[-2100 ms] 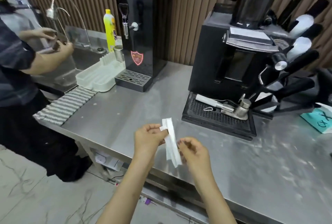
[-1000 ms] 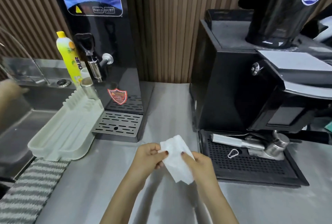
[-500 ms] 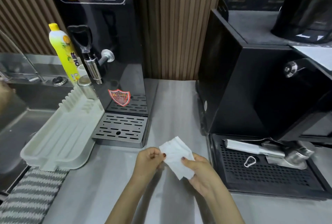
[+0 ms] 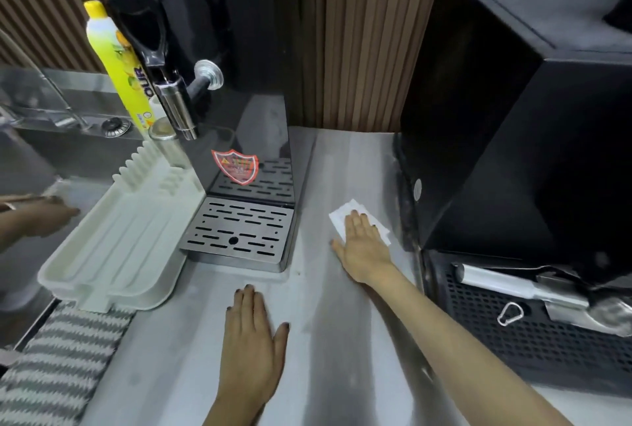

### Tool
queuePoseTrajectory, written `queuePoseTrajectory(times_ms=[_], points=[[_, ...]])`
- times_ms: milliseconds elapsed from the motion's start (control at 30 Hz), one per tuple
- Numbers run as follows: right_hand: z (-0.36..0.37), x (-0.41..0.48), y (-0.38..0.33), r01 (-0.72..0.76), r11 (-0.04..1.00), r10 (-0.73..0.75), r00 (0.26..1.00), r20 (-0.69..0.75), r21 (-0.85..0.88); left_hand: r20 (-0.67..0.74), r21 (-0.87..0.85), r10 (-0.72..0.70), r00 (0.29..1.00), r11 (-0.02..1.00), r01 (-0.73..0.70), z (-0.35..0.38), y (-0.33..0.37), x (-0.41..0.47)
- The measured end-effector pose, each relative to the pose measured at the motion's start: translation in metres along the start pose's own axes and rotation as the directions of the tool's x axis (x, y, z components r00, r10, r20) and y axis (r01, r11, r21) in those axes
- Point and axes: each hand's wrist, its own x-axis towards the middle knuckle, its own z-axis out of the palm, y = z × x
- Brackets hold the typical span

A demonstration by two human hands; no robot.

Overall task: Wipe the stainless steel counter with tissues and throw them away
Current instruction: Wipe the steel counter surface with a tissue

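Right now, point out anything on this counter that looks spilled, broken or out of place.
Nothing stands out. The right hand presses a tissue flat on the steel counter between the water dispenser and the coffee machine; the left hand rests flat nearby. The counter shows faint smears, no spill.

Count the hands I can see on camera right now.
3: left hand flat on the counter, right hand pressing the tissue, another person's hand over the sink, far left.
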Motion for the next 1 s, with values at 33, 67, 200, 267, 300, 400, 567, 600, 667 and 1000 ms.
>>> queuePoseTrajectory(times_ms=[33,67,200,267,300,400,567,600,667,1000], points=[[0.003,0.004,0.002,-0.017,0.999,0.017,1.000,-0.001,-0.031,0.003,0.043,-0.019,1.000,0.999,0.019,0.002,0.000,0.000],[0.000,0.011,0.005,-0.047,0.998,0.046,0.998,-0.033,-0.033,0.007,0.076,-0.030,1.000,0.997,0.029,0.002,0.000,0.001],[-0.030,0.067,0.026,-0.245,0.970,0.241,0.949,-0.202,0.004,0.008,0.139,0.002,1.000,0.990,-0.003,0.002,0.001,0.002],[-0.041,0.091,0.030,-0.259,0.966,0.255,0.930,-0.266,0.023,-0.005,0.144,0.010,1.000,0.989,-0.009,0.003,-0.001,0.002],[-0.044,0.101,0.028,-0.234,0.972,0.232,0.932,-0.280,0.028,-0.010,0.146,0.009,1.000,0.989,-0.007,0.004,-0.002,0.002],[-0.053,0.123,0.020,-0.103,0.994,0.105,0.955,-0.279,0.022,-0.018,0.150,0.011,1.000,0.989,-0.008,0.006,-0.002,0.003],[-0.041,0.132,-0.003,0.182,0.983,-0.184,0.973,-0.138,-0.021,-0.035,0.167,0.014,0.999,0.986,-0.008,0.006,-0.003,0.004],[-0.034,0.128,-0.008,0.239,0.971,-0.238,0.964,-0.118,-0.010,-0.039,0.175,0.015,0.999,0.985,-0.008,0.005,-0.004,0.005],[-0.018,0.105,-0.015,0.315,0.948,-0.311,0.947,-0.086,0.042,-0.042,0.192,0.015,0.999,0.981,-0.007,0.006,-0.004,0.005],[-0.023,0.019,0.012,0.311,0.925,-0.268,0.942,-0.203,0.219,-0.030,0.188,0.009,0.999,0.982,-0.003,0.007,-0.002,0.005]])
